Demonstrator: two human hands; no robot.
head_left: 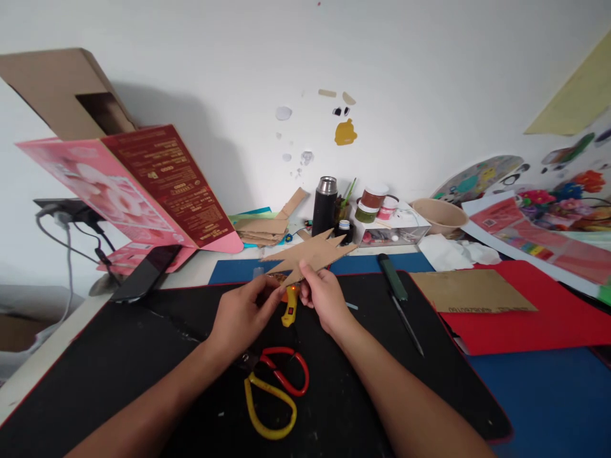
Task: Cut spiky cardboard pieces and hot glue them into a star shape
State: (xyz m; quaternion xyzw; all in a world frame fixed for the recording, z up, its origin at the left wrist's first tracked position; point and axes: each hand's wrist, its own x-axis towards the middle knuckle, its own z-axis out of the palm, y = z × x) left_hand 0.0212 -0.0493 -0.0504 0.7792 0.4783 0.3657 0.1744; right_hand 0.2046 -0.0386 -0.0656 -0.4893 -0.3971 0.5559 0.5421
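Note:
A spiky, star-like cardboard cutout (pixel 291 257) is raised above the black mat, its points fanning toward the wall. My right hand (pixel 324 294) grips its near right edge, thumb on top. My left hand (pixel 251 308) pinches its near left tip between thumb and fingers. Just under the cutout lies a yellow glue gun (pixel 289 312) with a small orange light lit; its front part is hidden by the cardboard. Closer to me, scissors (pixel 272 416) with one red and one yellow handle lie on the mat, blades partly covered by my left forearm.
A green utility knife (pixel 394 277) and a pen (pixel 407 324) lie right on the black mat (pixel 429 394). Cardboard (pixel 472 291) rests on red sheets. Behind stand a black flask (pixel 324 210) and paint jars (pixel 375 196). Left are a phone (pixel 147 273) and a pink box (pixel 128 184).

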